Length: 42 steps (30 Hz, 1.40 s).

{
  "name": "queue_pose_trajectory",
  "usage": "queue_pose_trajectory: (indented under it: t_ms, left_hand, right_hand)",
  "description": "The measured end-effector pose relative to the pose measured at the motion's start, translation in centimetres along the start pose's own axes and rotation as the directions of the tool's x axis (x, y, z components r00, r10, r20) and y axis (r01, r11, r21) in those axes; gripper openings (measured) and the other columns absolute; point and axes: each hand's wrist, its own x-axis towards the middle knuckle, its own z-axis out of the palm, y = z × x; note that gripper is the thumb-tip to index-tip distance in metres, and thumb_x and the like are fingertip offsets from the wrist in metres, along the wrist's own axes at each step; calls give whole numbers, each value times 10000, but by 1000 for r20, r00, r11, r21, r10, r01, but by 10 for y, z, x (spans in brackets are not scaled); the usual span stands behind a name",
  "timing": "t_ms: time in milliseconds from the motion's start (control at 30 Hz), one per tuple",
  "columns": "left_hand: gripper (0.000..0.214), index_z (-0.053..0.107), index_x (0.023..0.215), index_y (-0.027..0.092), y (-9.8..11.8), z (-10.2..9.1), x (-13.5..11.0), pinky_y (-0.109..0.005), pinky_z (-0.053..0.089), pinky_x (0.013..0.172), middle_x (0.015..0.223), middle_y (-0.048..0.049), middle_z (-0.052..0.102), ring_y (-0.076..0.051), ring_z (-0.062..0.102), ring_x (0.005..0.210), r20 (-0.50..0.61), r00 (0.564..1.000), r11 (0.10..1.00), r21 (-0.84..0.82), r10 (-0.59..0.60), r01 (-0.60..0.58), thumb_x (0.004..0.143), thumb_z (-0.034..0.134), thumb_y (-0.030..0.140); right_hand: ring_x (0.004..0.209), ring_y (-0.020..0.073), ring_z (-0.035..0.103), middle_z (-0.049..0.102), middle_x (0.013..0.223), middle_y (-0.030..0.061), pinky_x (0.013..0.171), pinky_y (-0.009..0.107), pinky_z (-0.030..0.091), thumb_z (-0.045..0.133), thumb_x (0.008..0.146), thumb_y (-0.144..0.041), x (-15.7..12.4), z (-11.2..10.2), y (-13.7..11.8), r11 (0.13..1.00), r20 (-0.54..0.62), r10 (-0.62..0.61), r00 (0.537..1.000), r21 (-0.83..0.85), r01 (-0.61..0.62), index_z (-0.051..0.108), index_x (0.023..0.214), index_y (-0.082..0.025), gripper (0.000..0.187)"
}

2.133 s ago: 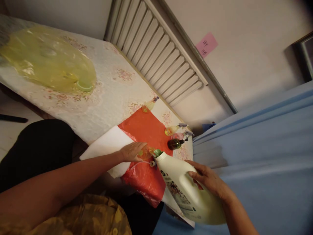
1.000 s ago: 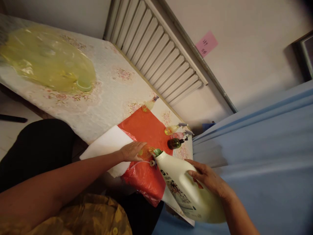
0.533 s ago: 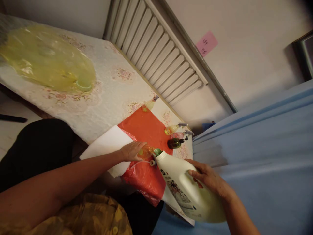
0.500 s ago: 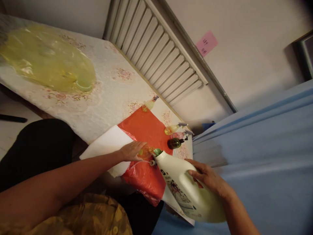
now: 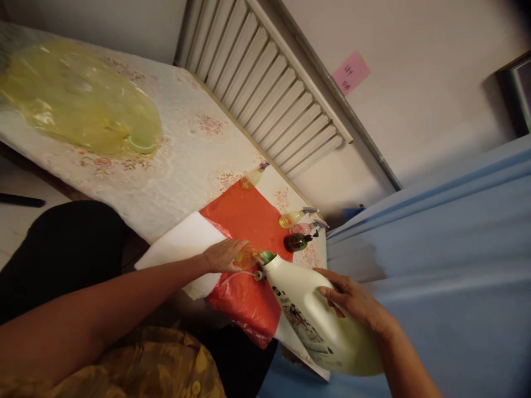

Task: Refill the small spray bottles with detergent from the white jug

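My right hand (image 5: 352,301) grips the handle of a large pale green detergent jug (image 5: 315,315), tilted so its green spout (image 5: 267,257) meets the mouth of a small clear bottle (image 5: 247,257). Around that bottle my left hand (image 5: 226,255) is closed, and its fingers are partly hidden behind it. Under the bottle lies a red plastic sheet (image 5: 249,221). Just below the spout a spray pump head with a thin tube (image 5: 258,275) rests on the red sheet. How much liquid the bottle holds I cannot tell.
Spray bottles with yellow (image 5: 290,219), pink (image 5: 302,228) and dark green (image 5: 295,242) contents stand to the right; another yellowish bottle (image 5: 250,179) stands farther back. A white sheet (image 5: 182,249) lies near me. A yellow plastic bag (image 5: 78,105) is far left. A radiator (image 5: 265,83) and blue curtain (image 5: 435,265) border the table.
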Motion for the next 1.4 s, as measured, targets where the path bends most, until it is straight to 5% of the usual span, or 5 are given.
queue_pose_trajectory:
  t_ms: [1400]
  left_hand:
    - [886,349,1400,179,2,-1,0,-422,421,1043,1306,-152,577,-322,574,1184,5,1000,999,25,-19,19,685,801,440]
  right_hand:
    - [537,107,426,512,682,-19,498,243,367,568,856,-535,-1,0,-5,1000,5,14,1000,-25,-14,476,1430,-159,692]
